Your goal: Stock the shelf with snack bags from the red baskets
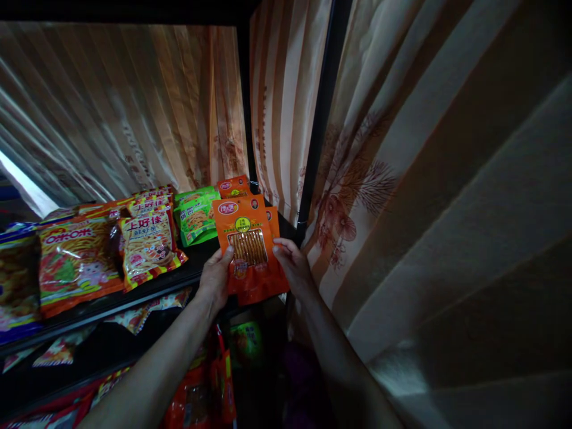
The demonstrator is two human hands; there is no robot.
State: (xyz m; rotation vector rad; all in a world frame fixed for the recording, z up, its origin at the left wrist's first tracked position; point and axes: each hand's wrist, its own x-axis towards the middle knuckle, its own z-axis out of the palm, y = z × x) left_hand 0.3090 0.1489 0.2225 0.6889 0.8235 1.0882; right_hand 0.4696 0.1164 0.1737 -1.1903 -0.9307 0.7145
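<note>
Two overlapping orange snack packets (248,246) are upright in front of me at the right end of the shelf. The front one has a clear window showing brown sticks inside; the one behind shows only along its right and lower edges. My left hand (216,277) is closed on the left side, thumb on the front face. My right hand (290,262) pinches the right edge with thumb and fingers. Another orange packet (233,187) stands behind them on the shelf. Just left of the held packets is a green snack bag (196,215).
Red and yellow snack bags (149,244) and a large noodle snack bag (79,262) line the shelf (111,304) to the left. Lower shelves hold more packets (196,396). A dark metal post (319,119) and striped curtains (402,196) close off the right side.
</note>
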